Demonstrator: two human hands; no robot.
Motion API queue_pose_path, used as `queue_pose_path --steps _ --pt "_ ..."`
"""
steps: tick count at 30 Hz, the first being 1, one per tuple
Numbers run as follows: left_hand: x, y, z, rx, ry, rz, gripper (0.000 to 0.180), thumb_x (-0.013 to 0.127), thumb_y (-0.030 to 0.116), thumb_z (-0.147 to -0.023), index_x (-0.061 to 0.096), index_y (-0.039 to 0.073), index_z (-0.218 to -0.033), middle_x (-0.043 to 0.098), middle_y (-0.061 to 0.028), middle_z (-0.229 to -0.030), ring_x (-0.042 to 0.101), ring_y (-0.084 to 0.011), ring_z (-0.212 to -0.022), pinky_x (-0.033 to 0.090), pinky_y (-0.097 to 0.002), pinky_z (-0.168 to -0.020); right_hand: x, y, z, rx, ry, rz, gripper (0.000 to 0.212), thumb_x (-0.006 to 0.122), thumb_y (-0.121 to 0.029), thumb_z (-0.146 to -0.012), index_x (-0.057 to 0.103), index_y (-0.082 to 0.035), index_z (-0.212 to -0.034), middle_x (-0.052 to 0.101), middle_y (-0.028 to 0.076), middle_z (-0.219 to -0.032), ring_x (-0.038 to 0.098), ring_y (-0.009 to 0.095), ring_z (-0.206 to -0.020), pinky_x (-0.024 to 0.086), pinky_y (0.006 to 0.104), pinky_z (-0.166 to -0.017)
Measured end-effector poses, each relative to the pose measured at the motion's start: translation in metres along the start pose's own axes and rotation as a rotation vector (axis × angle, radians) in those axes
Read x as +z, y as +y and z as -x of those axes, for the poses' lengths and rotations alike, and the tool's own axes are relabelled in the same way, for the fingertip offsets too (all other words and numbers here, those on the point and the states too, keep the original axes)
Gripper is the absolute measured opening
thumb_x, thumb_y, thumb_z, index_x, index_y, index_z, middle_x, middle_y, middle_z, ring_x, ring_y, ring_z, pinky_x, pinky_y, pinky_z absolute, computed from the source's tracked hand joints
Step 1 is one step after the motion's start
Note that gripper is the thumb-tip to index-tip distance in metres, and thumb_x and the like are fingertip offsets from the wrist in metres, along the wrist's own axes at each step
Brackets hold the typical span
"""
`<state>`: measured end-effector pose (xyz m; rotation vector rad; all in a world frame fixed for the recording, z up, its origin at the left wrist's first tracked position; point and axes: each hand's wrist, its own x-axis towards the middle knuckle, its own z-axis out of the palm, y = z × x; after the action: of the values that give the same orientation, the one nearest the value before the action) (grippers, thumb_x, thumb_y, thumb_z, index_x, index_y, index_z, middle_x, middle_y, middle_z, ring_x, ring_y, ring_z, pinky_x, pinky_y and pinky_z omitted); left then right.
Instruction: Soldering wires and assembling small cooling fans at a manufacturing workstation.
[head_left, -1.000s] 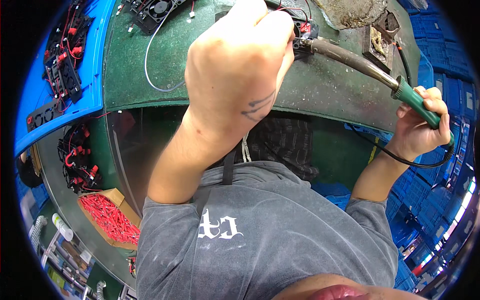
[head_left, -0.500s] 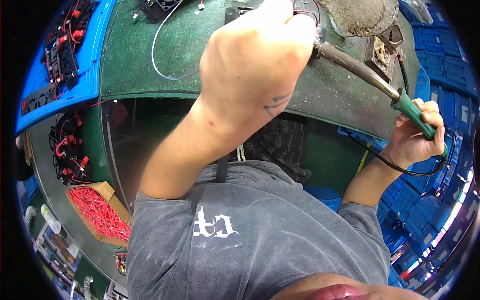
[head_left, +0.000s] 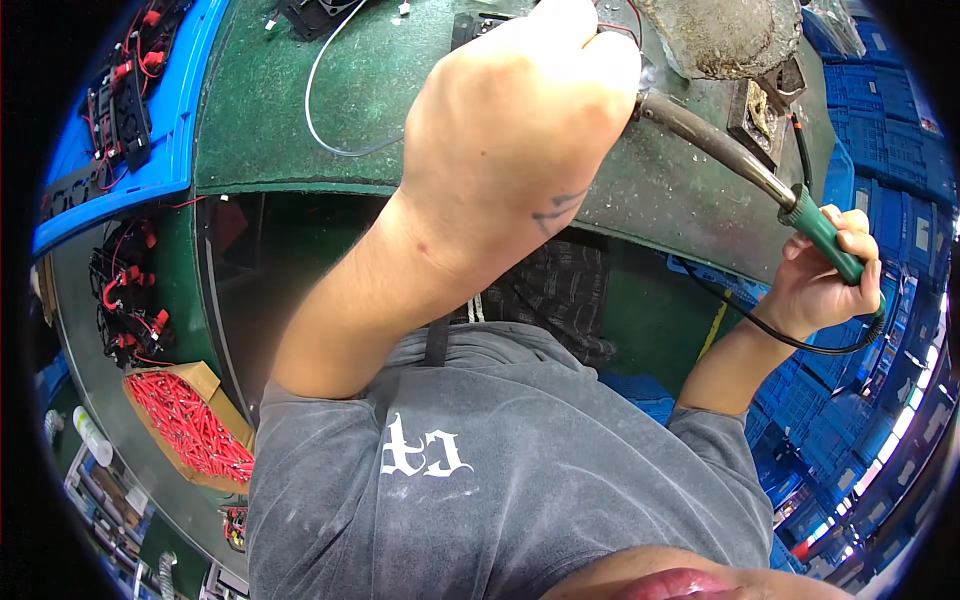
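My right hand point(head_left: 822, 285) is wrapped round the green handle of a soldering iron point(head_left: 715, 140). The iron slants up and left, its tip end close by the fingers of my left hand point(head_left: 525, 120), with a small wisp of smoke there. My left hand is closed over the green bench, its back hiding the fingertips and whatever they hold. Thin red wires point(head_left: 632, 18) show just beyond it. Partly covered by that hand lies a black part point(head_left: 475, 28). A thin silvery wire point(head_left: 312, 95) curves across the bench and passes under my left wrist.
A crusted, greyish slab point(head_left: 720, 35) and a small metal block point(head_left: 755, 120) sit at the bench's far right. A black fan point(head_left: 318, 15) lies far left, beside a blue tray point(head_left: 185, 130) of wired parts. A carton of red pieces point(head_left: 190, 425) stands lower left; blue crates point(head_left: 875, 130) line the right.
The whole view has shifted slightly. Smoke near the iron's tip shows a little more clearly. Both hands keep nearly the same pose, with the iron still against the left hand's fingers.
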<state>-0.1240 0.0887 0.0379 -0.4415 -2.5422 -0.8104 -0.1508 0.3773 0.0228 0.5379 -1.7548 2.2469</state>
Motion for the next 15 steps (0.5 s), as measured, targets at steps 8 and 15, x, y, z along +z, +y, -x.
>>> queue_pose_path --steps 8,15 --pt "0.041 -0.039 -0.02 0.611 0.843 0.069 0.018 0.062 -0.004 -0.065 0.056 0.0 -0.082 0.052 -0.0132 -0.071 0.056 -0.027 -0.061 0.047 -0.0303 -0.057 0.003 -0.001 -0.003 -0.006 0.009 0.004 0.044 0.039 -0.035 -0.086 0.064 0.0 -0.082 0.05 0.011 -0.078 0.049 0.022 -0.059 0.04 0.0246 -0.037" --pt "-0.03 0.01 0.0 0.136 0.159 -0.342 0.022 0.065 -0.007 -0.062 0.06 -0.002 -0.082 0.051 -0.0109 -0.067 0.056 -0.0225 -0.06 0.047 -0.0257 -0.056 -0.001 -0.007 -0.003 -0.017 0.005 0.008 0.042 0.04 -0.035 -0.084 0.065 -0.001 -0.079 0.05 0.011 -0.077 0.046 0.021 -0.057 0.038 0.0237 -0.036"
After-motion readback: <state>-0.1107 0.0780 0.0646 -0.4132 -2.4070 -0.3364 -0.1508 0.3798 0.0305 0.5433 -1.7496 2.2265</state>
